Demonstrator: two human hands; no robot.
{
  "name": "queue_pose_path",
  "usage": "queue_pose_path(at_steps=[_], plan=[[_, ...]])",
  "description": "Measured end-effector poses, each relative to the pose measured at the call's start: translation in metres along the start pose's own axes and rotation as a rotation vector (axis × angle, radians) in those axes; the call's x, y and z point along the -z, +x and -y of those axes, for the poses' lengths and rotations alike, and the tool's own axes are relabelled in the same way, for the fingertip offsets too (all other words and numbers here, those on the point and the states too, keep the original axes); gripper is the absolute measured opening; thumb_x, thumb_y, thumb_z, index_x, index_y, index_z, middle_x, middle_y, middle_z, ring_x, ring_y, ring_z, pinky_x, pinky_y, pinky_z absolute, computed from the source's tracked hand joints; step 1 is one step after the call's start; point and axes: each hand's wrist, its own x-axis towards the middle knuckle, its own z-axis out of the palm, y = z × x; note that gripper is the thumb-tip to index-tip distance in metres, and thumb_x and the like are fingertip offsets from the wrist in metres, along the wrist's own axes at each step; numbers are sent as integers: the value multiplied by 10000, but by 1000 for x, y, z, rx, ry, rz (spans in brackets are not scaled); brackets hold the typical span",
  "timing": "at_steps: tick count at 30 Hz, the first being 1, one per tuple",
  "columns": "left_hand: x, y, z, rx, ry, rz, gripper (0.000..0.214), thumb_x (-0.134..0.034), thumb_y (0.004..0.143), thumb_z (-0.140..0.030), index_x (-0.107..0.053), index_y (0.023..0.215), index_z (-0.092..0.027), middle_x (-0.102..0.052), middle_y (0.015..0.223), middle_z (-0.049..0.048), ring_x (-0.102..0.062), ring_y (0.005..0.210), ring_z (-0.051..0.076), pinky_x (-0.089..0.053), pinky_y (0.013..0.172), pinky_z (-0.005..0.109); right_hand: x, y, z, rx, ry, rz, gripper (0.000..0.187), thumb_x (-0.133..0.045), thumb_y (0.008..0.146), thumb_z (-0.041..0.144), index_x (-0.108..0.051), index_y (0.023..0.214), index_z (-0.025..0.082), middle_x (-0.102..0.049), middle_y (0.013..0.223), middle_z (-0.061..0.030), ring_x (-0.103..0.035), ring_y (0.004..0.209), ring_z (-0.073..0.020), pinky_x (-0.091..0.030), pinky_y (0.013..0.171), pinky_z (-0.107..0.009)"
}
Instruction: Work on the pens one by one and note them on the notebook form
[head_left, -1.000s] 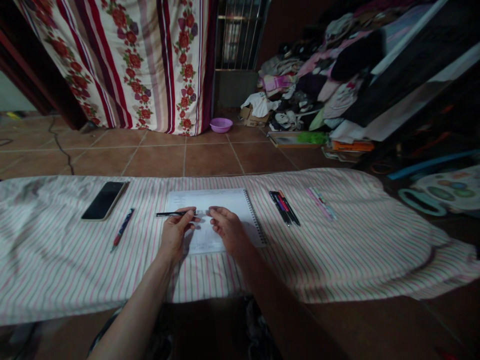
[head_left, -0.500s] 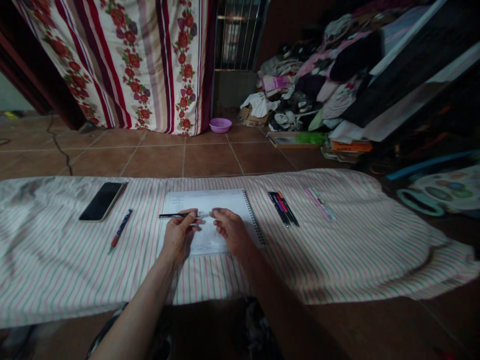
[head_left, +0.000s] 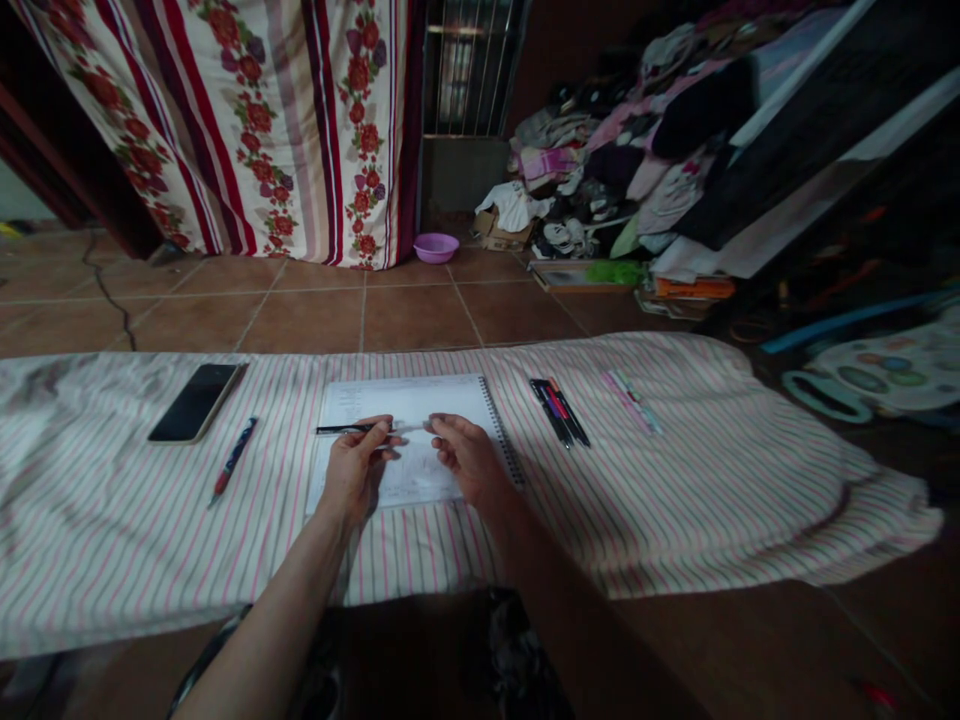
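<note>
Over an open spiral notebook (head_left: 420,480), my left hand (head_left: 358,462) is closed around a black pen (head_left: 337,429), its dark end pointing left. From the fingertips toward the right, a thin pale stick-like piece (head_left: 411,427) bridges the gap between the hands; its exact kind is unclear. My right hand (head_left: 465,452) pinches the far end of that piece. Faint writing and lines show on the notebook page. The spiral binding runs along the page's right side.
On the striped cloth (head_left: 615,520), a phone (head_left: 196,402) and a blue-and-red pen (head_left: 234,460) lie to the left. Several dark pens (head_left: 559,412) and some pastel pens (head_left: 634,402) lie to the right. A purple basin (head_left: 436,248) stands on the tiled floor beyond.
My right hand has drawn slightly to the right, so the gap between my fingertips is a little wider. The left hand still holds the pen. The camera view has shifted slightly.
</note>
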Motion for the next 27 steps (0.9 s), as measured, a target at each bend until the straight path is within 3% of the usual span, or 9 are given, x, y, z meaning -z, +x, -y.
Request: queue_pose_path(at_steps=[15, 27], plan=[[1, 1, 2, 9, -16, 7, 210, -717, 639, -172, -662, 819, -77, -650, 590, 45, -603, 520, 99, -445, 450, 149, 13, 6, -4, 14, -2, -7, 141, -666, 617, 271, -648, 729, 187, -654, 748, -15, -505, 567, -77, -341, 463, -180], [1, 1, 3, 9, -13, 34, 143, -680, 680, -139, -661, 808, -76, -659, 674, 50, -649, 598, 130, -510, 491, 185, 15, 6, -4, 5, 35, 1, 122, -665, 624, 256, -635, 722, 190, -643, 718, -3, -514, 572, -79, -351, 465, -179]])
